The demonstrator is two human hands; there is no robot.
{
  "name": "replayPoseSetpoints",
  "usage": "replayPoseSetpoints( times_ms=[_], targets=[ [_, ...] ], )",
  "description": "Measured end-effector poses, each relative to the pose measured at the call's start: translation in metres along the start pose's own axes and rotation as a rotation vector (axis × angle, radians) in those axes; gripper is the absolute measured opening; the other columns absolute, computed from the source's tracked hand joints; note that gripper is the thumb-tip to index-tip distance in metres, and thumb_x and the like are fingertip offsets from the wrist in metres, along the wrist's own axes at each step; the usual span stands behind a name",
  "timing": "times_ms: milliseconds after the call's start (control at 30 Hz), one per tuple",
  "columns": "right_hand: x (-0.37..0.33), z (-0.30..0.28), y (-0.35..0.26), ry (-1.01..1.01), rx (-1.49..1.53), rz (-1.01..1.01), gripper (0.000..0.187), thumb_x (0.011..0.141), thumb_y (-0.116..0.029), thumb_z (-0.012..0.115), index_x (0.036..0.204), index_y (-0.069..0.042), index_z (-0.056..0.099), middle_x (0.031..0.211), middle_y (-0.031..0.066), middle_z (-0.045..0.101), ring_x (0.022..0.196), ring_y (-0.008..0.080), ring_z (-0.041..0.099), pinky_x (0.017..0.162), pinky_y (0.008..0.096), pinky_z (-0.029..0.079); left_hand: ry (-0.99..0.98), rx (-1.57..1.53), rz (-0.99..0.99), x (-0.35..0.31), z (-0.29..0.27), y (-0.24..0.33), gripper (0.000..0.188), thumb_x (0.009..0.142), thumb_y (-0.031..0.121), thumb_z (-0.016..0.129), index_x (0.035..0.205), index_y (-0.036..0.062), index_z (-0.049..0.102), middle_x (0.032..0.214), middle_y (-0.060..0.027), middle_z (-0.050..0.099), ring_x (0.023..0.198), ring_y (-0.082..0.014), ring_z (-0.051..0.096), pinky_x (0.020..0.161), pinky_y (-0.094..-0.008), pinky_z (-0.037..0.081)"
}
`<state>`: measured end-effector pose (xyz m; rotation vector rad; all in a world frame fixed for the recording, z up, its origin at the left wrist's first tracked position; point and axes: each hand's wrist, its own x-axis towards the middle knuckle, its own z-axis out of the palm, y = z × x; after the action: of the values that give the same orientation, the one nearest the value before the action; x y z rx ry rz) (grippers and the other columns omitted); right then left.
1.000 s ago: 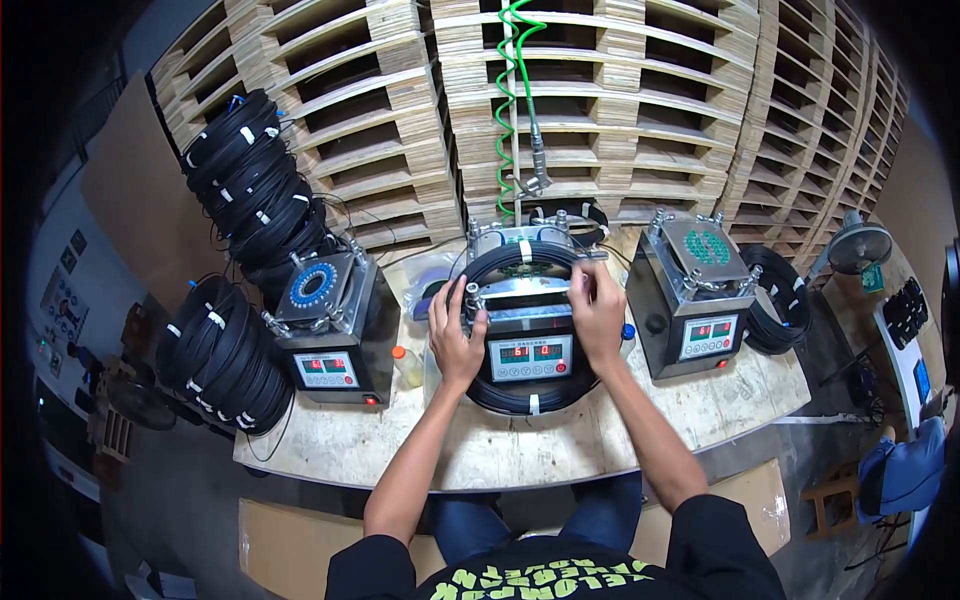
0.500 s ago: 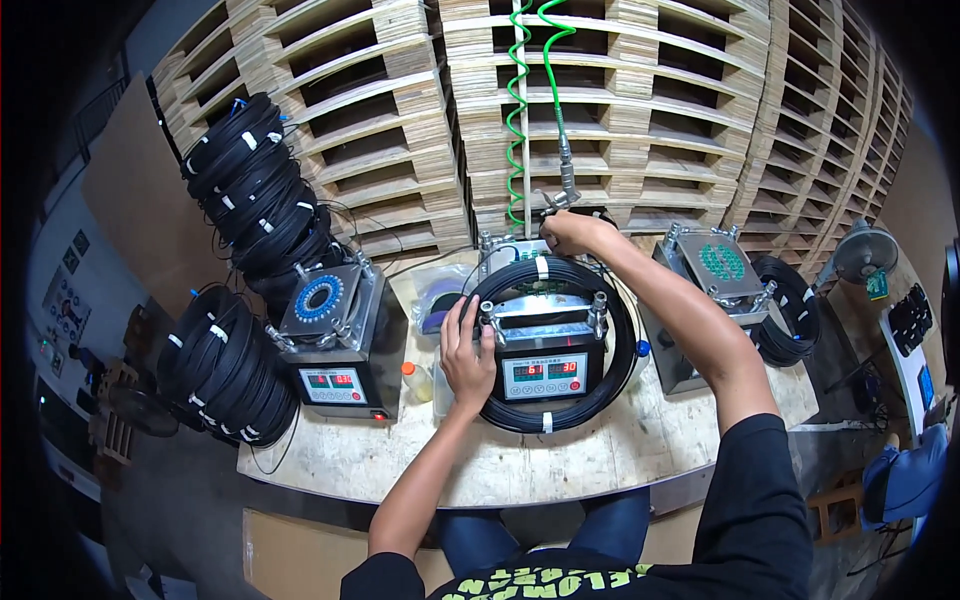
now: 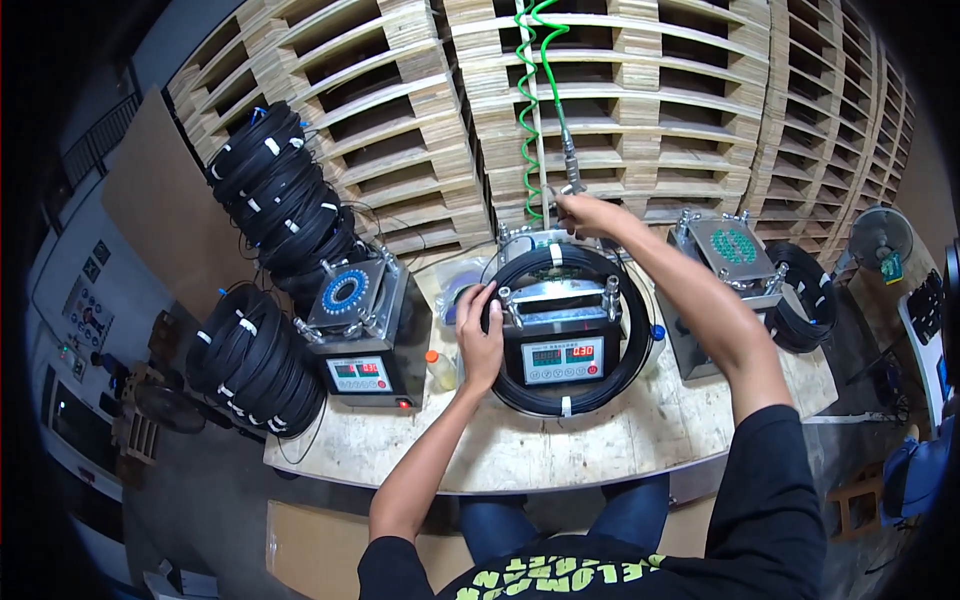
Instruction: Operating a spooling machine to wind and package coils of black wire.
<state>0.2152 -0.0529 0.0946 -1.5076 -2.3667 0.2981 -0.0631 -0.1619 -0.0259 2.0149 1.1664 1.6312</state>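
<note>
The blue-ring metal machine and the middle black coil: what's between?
Head view shows an orange-capped bottle, a clear plastic bag and the left hand.

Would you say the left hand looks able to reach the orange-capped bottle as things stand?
Probably yes: the bottle stands just left of the left hand and nothing appears to block the way.

The left grip [image 3: 481, 347] has curved fingers; the right grip [image 3: 588, 214] extends farther forward.

From my remote seat I see wooden pallets [image 3: 640, 80] stacked high behind a pale wooden bench [image 3: 570, 455], dark grey floor [image 3: 210, 490], a tall brown panel [image 3: 165, 210] at left, a caged electric fan [image 3: 880, 238] at right
</note>
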Motion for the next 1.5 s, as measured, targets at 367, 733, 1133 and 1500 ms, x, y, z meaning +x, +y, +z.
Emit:
replayPoseSetpoints(
  times_ms=[367,733,1133,1500],
  targets=[
    [-0.068,0.061,0.011,0.684,0.235,0.131,0.025,0.097,-0.019,0.061,0.106,0.000,0.048,0.087,0.0269,0.067,0.088,0.0490,0.063,0.073,0.0540,0.048,-0.987,0.582,0.159,0.195,0.075,0.014,0.034,0.082,0.021,0.080,0.112,0.0064,0.073,0.111,-0.0197,0.070,0.108,-0.0347,0.066,0.092,-0.0446,0.053],
    [-0.071,0.053,0.002,0.561,0.187,0.173,0.023,0.095,-0.013,0.061,0.101,0.003,0.046,0.083,0.0322,0.064,0.086,0.0520,0.062,0.074,0.0579,0.047,-1.017,0.552,0.323,0.191,0.089,0.003,0.015,0.078,0.008,0.078,0.089,-0.0018,0.074,0.088,-0.0245,0.070,0.087,-0.0365,0.071,0.074,-0.0431,0.056],
    [-0.061,0.046,0.009,0.535,0.043,0.025,0.027,0.093,-0.011,0.064,0.096,0.005,0.042,0.077,0.0330,0.061,0.082,0.0513,0.062,0.066,0.0573,0.047,-1.032,0.528,0.489,0.213,0.094,0.000,0.018,0.084,0.012,0.075,0.086,-0.0052,0.068,0.084,-0.0255,0.069,0.078,-0.0393,0.069,0.067,-0.0446,0.055],
    [-0.113,0.021,-0.002,0.775,0.116,0.165,0.023,0.091,-0.022,0.067,0.108,-0.008,0.074,0.096,0.0164,0.073,0.089,0.0367,0.069,0.077,0.0441,0.055,-0.330,0.071,0.006,0.145,0.019,0.010,0.027,0.097,0.023,0.064,0.115,0.0077,0.074,0.065,-0.0004,0.063,0.061,-0.0036,0.048,0.055,-0.0268,0.039]
  ],
)
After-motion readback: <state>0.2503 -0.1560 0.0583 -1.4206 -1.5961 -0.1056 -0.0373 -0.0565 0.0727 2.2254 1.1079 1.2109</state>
